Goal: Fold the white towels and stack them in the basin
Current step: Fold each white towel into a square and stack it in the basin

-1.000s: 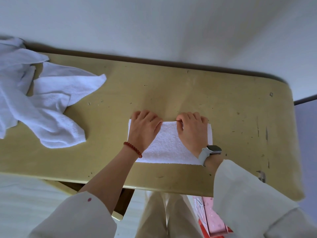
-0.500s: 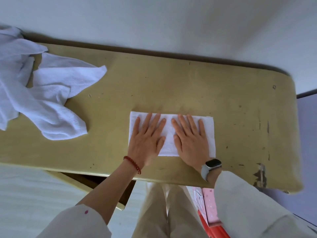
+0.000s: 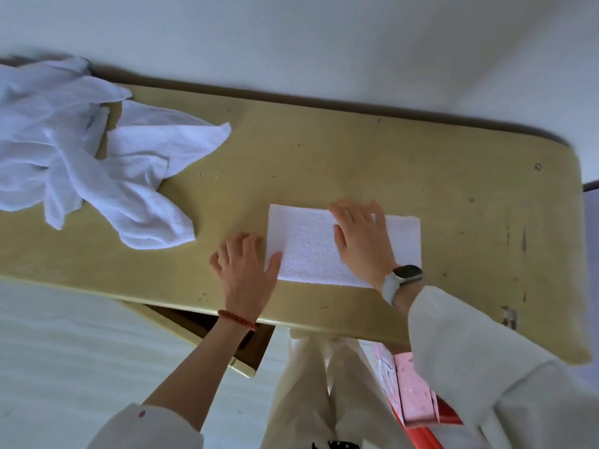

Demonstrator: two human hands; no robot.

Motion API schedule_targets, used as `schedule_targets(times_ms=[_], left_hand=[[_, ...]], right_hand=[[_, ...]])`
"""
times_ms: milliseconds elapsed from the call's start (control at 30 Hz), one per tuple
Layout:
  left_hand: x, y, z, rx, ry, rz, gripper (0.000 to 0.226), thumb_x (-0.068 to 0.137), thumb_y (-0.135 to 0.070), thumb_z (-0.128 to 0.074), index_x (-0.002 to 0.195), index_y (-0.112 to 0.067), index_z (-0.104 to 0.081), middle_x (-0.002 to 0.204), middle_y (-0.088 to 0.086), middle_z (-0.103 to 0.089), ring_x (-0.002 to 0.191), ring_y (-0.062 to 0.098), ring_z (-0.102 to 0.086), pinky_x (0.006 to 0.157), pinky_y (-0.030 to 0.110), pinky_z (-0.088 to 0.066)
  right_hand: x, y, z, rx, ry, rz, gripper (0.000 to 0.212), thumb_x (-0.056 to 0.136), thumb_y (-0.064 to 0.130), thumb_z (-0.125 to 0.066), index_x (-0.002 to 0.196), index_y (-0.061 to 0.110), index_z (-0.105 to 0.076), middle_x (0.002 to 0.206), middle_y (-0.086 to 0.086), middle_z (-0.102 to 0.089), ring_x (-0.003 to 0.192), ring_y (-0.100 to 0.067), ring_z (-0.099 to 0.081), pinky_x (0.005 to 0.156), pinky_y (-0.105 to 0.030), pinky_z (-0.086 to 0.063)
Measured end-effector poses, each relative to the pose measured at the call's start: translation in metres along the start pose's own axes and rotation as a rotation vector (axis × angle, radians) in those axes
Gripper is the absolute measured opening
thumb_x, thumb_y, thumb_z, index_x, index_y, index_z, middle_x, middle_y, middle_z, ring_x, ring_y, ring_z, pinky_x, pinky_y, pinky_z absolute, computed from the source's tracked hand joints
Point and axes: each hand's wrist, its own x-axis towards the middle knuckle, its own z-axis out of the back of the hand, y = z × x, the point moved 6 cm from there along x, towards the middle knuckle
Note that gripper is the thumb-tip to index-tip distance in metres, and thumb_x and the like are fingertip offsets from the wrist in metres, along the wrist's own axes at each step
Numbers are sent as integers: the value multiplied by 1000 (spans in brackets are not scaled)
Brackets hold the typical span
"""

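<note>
towel: white folded terry towel [image 3: 311, 244], a neat long rectangle, lies flat on the yellow scratched wooden table [image 3: 356, 150], near the front edge.
feel: it looks soft, light and floppy. i think it bends easily and does not break. the fuzzy cloth should not slip much on the wood.
right hand: right hand with a grey watch [image 3: 361, 236] lies flat on the middle of the towel, fingers straight, pressing it down. it holds nothing.
left hand: left hand with a red bead bracelet [image 3: 246, 270] rests on the table just beside the towel's left end. the thumb touches the lower left corner. the fingers look loose and do not pinch anything.
where to hold: i think the best place is the short left end, thumb on top and fingers under, to lift it over to the right end. the pressing hand keeps the layers from sliding.
watch out: a loose grip could let the layers fall open.
other towels: heap of white crumpled towels [image 3: 84, 163] lies on the far left of the table, well apart, not folded yet.
basin: i cannot see it.
</note>
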Motion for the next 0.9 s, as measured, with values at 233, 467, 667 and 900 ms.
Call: schedule_targets(times_ms=[233, 467, 667, 900], left_hand=[[0, 8, -4, -20, 2, 21, 41, 71, -42, -72, 99, -13, -63, 105, 11, -58, 96, 33, -52, 90, 48, -33], [4, 13, -7, -78, 8, 44, 48, 74, -47, -67, 112, -19, -58, 121, 4, -50, 110, 26, -42, 99, 42, -20], [40, 27, -3, -109, 119, 40, 37, 82, -40, -59, 116, -28, -52, 140, 1, -32, 125, 25, -25, 103, 44, -14], [102, 25, 55, -265, -81, 26, 16, 86, -23, -58, 96, -12, -62, 105, 4, -62, 103, 28, -52, 88, 38, -35]], right_hand=[[85, 86, -21, -120, 294, 144, 29, 88, 16, -44, 116, 14, -48, 121, -8, -51, 112, -26, -44, 88, -37, -33], [97, 90, -20, 137, 579, 255, 18, 79, 0, -45, 81, 17, -41, 74, 6, -37, 69, -18, -37, 63, -29, -30], [111, 87, 10, 219, 422, 312, 4, 85, 13, -54, 86, 10, -56, 83, 3, -51, 78, -19, -49, 71, -32, -40], [138, 74, 54, 298, 38, 217, 21, 90, 20, -55, 106, 14, -66, 82, 3, -52, 78, -23, -56, 72, -32, -44]])
